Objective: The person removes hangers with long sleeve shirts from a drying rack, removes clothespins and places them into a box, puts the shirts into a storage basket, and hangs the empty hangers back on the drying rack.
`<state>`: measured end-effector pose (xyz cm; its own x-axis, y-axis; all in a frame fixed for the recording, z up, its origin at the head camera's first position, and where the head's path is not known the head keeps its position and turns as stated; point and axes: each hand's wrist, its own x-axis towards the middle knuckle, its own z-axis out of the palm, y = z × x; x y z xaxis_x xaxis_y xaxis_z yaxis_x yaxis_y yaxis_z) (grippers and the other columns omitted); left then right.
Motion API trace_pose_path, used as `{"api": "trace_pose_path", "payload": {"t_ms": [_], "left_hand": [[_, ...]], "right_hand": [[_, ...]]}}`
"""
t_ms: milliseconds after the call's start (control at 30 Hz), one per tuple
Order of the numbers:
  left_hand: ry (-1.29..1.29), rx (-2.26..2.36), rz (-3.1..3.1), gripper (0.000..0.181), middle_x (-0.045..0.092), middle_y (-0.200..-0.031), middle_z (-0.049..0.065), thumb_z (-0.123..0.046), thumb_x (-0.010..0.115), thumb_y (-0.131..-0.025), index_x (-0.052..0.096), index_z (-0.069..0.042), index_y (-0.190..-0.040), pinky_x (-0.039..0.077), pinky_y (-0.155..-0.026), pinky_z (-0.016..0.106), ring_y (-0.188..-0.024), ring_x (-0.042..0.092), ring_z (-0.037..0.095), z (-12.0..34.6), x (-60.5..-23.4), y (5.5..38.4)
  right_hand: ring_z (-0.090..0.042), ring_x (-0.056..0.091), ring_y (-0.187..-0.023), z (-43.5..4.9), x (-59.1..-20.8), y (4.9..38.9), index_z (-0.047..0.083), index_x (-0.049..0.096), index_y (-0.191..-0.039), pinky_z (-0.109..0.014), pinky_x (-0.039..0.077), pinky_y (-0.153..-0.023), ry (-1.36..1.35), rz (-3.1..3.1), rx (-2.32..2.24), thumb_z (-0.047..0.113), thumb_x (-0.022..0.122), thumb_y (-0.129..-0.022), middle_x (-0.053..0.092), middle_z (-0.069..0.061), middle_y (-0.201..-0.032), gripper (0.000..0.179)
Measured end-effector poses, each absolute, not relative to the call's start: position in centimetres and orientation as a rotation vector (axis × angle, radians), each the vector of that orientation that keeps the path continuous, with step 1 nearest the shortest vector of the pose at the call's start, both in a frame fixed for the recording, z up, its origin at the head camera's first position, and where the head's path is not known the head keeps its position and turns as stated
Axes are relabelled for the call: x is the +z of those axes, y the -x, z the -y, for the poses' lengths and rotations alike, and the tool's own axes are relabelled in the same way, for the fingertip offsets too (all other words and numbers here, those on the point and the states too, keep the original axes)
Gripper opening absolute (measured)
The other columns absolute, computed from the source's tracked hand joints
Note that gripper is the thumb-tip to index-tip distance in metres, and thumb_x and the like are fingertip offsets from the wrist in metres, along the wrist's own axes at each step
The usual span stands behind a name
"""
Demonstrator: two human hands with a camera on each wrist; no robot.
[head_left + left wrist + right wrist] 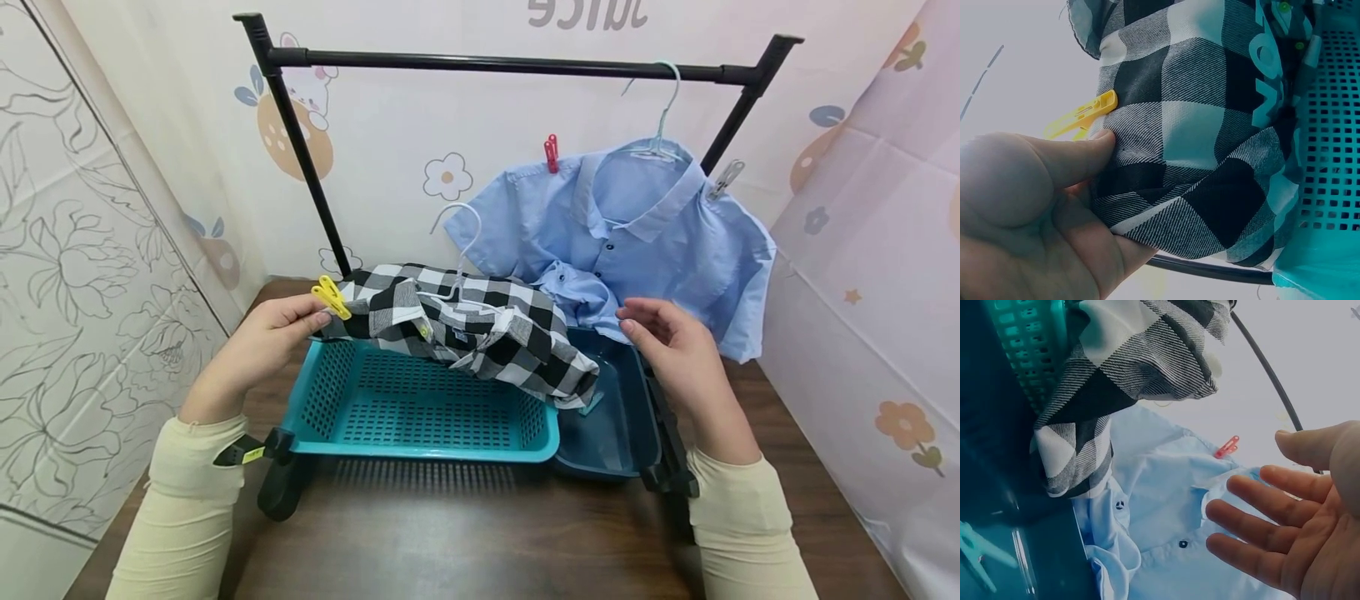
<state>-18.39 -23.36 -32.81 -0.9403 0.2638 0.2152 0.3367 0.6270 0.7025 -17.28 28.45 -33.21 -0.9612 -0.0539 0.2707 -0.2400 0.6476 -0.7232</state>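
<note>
My left hand (258,354) pinches the shoulder of a black-and-white checked shirt (1194,134) between thumb and fingers, beside a yellow clothespin (331,297) clipped there. A white hanger (476,227) sits inside this shirt, its hook sticking up free. The shirt lies across the back of a turquoise basket (420,456). Apart from it, my right hand (1310,519) holds nothing, fingers spread and slightly bent. Behind that hand hangs a light blue shirt (652,221) on a pale blue hanger (667,108), with a red clothespin (551,154) and a clear grey clothespin (726,178) on its shoulders.
A black rack's top bar (480,62) runs across the back, carrying the blue hanger at its right. Right of the basket stands a dark blue basin (615,454), with a teal clothespin (979,553) in it. Beneath is a brown wooden table (465,542).
</note>
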Motion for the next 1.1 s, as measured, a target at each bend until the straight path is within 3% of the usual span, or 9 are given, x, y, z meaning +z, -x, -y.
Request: {"api": "trace_pose_path", "payload": {"t_ms": [267,500,667,1100], "left_hand": [[0.539,-1.223,2.751,0.019,0.063,-0.099,0.007,-0.022,0.056,-0.107,0.071,-0.011,-0.107,0.043,-0.075,0.026,-0.091,0.05,0.019,23.2,-32.6,18.8],[0.539,-1.238,2.766,0.019,0.065,-0.102,0.009,-0.021,0.056,-0.107,0.071,-0.01,-0.108,0.044,-0.077,0.026,-0.093,0.05,0.02,23.4,-32.8,18.7],[0.533,-1.239,2.763,0.021,0.065,-0.106,0.009,-0.022,0.055,-0.108,0.071,-0.009,-0.109,0.045,-0.079,0.026,-0.096,0.051,0.02,23.6,-32.8,18.6],[0.55,-1.244,2.765,0.021,0.066,-0.106,0.009,-0.022,0.055,-0.108,0.071,-0.009,-0.11,0.044,-0.08,0.027,-0.096,0.051,0.02,23.5,-32.5,18.5]], "right_hand": [[-0.003,0.064,-0.108,-27.5,-32.6,16.7,0.011,0.066,-0.132,-0.008,0.048,-0.09,-0.307,2.521,1.349,0.03,0.06,-0.105,0.071,-0.009,-0.122,0.033],[-0.003,0.067,-0.1,-25.4,-31.2,15.6,0.01,0.071,-0.124,-0.011,0.051,-0.086,-0.557,2.387,1.271,0.01,0.062,-0.103,0.075,-0.008,-0.109,0.023],[-0.002,0.067,-0.098,-23.1,-29.0,15.2,0.015,0.073,-0.122,-0.013,0.051,-0.08,-0.68,2.366,1.157,0.01,0.065,-0.101,0.077,-0.001,-0.105,0.023],[-0.007,0.068,-0.094,-16.4,-23.0,14.4,0.009,0.074,-0.116,-0.02,0.053,-0.082,-1.126,2.249,1.06,0.002,0.069,-0.097,0.076,0.001,-0.106,0.022]]}}
